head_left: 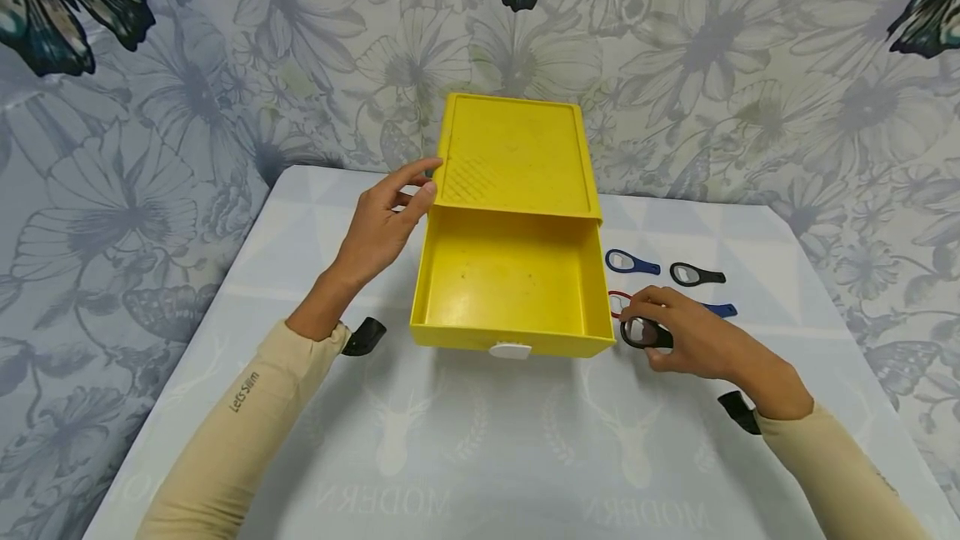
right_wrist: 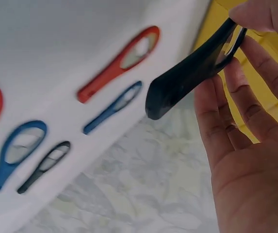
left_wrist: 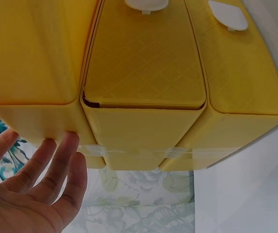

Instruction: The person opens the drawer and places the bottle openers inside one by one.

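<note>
Black and smooth-looking, the ring-headed bottle opener [right_wrist: 182,77] hangs clear of the surface, just right of the yellow plastic drawer unit [head_left: 517,157]. My right grip [head_left: 697,336] pinches it by its ring, thumb against fingers, leaving the long handle free. I judge it light, stiff and hard to break, perhaps slippery along that sleek handle; the ring's rim looks the surer hold. Right of the unit I also see a blue ring-headed opener [head_left: 643,266], a slim black opener [head_left: 705,277] and a glossy red opener [right_wrist: 109,75], all lying flat. On the unit's left, my left grip [head_left: 381,227] is loosely spread by the wall, seemingly touching. A white pull tab [head_left: 510,351] fronts the extended, shallow yellow drawer [head_left: 513,273]. Beneath the unit lies a pale printed surface [head_left: 480,440]; behind it rises a grey floral backdrop [head_left: 705,57].
</note>
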A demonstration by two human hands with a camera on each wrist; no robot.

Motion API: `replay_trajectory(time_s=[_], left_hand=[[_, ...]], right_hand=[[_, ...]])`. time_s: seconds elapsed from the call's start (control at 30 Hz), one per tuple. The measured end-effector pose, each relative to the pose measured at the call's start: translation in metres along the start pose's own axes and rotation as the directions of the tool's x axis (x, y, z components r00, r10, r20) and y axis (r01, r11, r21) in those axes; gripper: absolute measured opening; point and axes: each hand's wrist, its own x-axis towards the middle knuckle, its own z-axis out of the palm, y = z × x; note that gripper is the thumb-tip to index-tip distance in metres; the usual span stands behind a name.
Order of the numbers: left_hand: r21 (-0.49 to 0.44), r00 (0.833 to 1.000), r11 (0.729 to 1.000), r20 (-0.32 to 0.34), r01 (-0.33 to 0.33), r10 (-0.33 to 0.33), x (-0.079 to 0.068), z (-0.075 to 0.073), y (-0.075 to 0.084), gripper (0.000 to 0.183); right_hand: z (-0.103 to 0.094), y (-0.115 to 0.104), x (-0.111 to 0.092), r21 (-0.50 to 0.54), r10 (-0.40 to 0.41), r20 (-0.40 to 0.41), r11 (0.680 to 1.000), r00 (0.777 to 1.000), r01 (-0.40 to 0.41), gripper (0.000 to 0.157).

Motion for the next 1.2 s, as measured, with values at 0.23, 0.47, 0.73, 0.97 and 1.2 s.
replay_trajectory(time_s=[0.23,0.47,0.73,0.97,1.2], left_hand=[[-0.009,1.000,1.000,0.002,0.004,-0.004,0.000,0.000,-0.001,0.045],[-0.015,1.000,1.000,0.013,0.010,-0.010,0.001,0.001,-0.002,0.045],[-0.016,1.000,1.000,0.006,0.012,-0.011,0.001,-0.001,-0.003,0.045],[-0.018,1.000,1.000,0.013,0.024,-0.023,0.002,-0.001,-0.002,0.045],[-0.014,1.000,1.000,0.015,0.027,-0.027,0.000,-0.003,-0.003,0.045]], right_hand=[[-0.023,-0.015,0.002,-0.086,-0.118,-0.090,0.990,0.989,0.110,0.045],[-0.058,-0.024,-0.002,-0.118,-0.221,-0.202,0.973,0.954,0.200,0.051],[-0.085,-0.029,0.002,-0.125,-0.286,-0.259,0.957,0.922,0.262,0.057],[-0.104,-0.040,0.011,-0.146,-0.360,-0.269,0.932,0.893,0.332,0.037],[-0.128,-0.059,0.028,-0.196,-0.423,-0.221,0.902,0.879,0.385,0.039]])
